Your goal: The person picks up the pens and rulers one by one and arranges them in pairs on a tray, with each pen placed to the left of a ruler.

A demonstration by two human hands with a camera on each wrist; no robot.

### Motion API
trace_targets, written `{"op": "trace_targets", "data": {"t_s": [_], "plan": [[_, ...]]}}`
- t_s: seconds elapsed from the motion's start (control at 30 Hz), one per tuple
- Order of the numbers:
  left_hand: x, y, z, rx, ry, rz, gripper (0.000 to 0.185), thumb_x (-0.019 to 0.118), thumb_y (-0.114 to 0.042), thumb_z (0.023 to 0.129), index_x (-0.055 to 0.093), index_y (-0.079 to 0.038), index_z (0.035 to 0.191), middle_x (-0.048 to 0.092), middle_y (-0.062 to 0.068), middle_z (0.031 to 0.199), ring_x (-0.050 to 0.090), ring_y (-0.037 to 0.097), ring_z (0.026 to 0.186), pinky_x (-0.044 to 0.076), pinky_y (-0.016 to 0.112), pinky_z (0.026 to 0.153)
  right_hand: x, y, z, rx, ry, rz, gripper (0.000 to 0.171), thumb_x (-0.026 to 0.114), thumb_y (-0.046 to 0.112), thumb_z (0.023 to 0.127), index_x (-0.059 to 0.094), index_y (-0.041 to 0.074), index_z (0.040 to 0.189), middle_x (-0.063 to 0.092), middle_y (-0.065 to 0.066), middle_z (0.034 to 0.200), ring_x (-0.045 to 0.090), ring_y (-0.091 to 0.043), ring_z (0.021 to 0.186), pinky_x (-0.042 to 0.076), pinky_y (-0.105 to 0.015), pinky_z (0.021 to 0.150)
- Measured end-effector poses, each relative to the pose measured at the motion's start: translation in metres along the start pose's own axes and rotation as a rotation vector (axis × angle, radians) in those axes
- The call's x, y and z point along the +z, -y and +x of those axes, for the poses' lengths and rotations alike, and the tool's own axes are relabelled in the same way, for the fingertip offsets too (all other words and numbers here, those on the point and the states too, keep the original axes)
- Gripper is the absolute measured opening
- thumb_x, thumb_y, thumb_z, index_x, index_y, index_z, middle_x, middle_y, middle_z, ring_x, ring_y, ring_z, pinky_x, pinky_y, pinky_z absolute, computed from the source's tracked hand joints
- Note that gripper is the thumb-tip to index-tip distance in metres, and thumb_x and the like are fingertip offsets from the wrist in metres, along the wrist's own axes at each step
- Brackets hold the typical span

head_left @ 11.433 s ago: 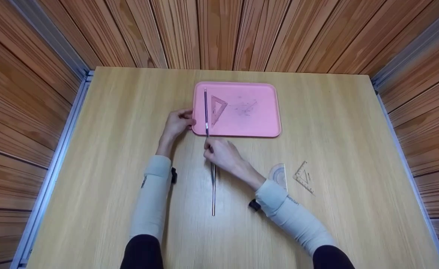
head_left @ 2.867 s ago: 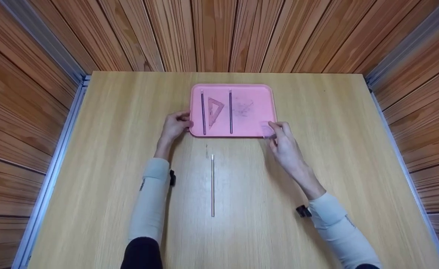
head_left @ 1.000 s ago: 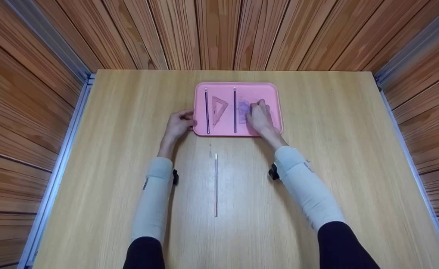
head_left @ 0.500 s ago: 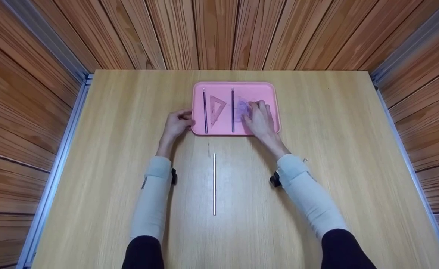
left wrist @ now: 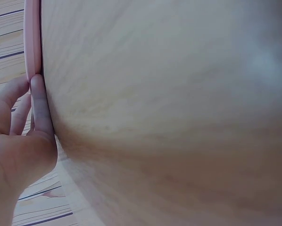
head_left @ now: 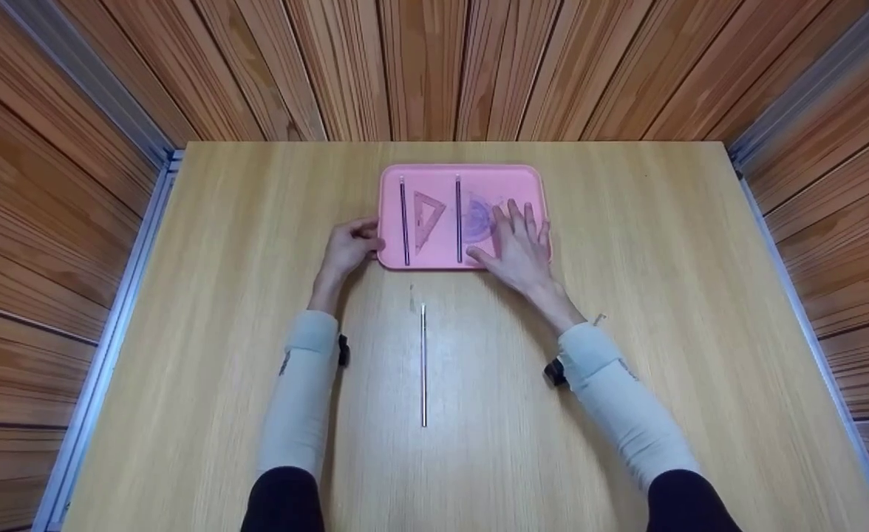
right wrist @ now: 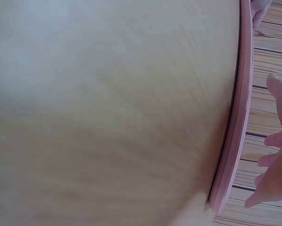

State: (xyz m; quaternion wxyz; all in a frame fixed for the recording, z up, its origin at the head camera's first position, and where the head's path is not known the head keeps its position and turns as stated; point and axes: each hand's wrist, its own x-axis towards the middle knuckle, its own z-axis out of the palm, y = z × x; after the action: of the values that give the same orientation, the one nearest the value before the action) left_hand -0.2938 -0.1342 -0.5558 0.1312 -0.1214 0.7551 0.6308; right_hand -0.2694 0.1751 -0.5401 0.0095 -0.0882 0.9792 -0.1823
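Half a second ago the right hand [head_left: 521, 247] pressed on the protractor [head_left: 476, 217]; now it has drawn back with fingers spread and straight, holding nothing, and part of the protractor shows beside its fingertips. Its far edge is hidden under the fingers. Both wrist views are mostly blurred tabletop. The left hand [head_left: 349, 247] grips the near left corner of the pink tray [head_left: 530, 181], thumb against the rim. On the tray lie two pencils [head_left: 403, 222] and a set square [head_left: 426, 219]. A metal rod [head_left: 423, 366] lies on the table [head_left: 220, 332], near the tray.
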Motion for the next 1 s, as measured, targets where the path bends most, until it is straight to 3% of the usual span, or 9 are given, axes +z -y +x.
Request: {"op": "trace_targets", "data": {"t_s": [0.2,0.47,0.77,1.0], "plan": [[-0.002,0.002,0.000,-0.015,0.000,0.011,0.046,0.067,-0.002,0.090,0.062,-0.014,0.134,0.065,0.009,0.110,0.065,0.019,0.092,0.059,0.028,0.078,0.002,0.006,-0.025,-0.009,-0.003,0.017,0.100,0.062,0.070,0.083,0.021,0.019,0.159,0.014,-0.020,0.165,0.009,-0.054,0.148,0.004,-0.077,0.113],[-0.001,0.001,-0.001,-0.007,-0.004,0.018,0.047,0.068,-0.002,0.089,0.062,-0.014,0.134,0.063,0.009,0.109,0.064,0.019,0.092,0.059,0.028,0.077,0.003,0.029,-0.058,-0.016,0.033,0.008,0.105,0.064,0.072,0.079,0.023,0.017,0.158,0.015,-0.019,0.165,0.007,-0.051,0.149,0.004,-0.078,0.112],[-0.001,0.000,0.002,0.025,0.002,0.014,0.048,0.066,0.000,0.089,0.061,-0.008,0.135,0.063,0.010,0.106,0.063,0.016,0.083,0.058,0.023,0.070,0.005,0.061,-0.089,-0.104,0.032,-0.037,0.101,0.063,0.072,0.080,0.026,0.018,0.158,0.027,-0.017,0.161,0.014,-0.050,0.149,0.011,-0.077,0.113],[0.000,0.000,0.001,0.016,0.009,0.012,0.047,0.066,-0.001,0.089,0.060,-0.009,0.135,0.063,0.010,0.108,0.063,0.018,0.087,0.059,0.026,0.074,0.013,0.090,-0.120,-0.185,0.131,-0.111,0.094,0.061,0.069,0.084,0.030,0.018,0.156,0.032,-0.019,0.158,0.025,-0.050,0.145,0.019,-0.075,0.112]]}}
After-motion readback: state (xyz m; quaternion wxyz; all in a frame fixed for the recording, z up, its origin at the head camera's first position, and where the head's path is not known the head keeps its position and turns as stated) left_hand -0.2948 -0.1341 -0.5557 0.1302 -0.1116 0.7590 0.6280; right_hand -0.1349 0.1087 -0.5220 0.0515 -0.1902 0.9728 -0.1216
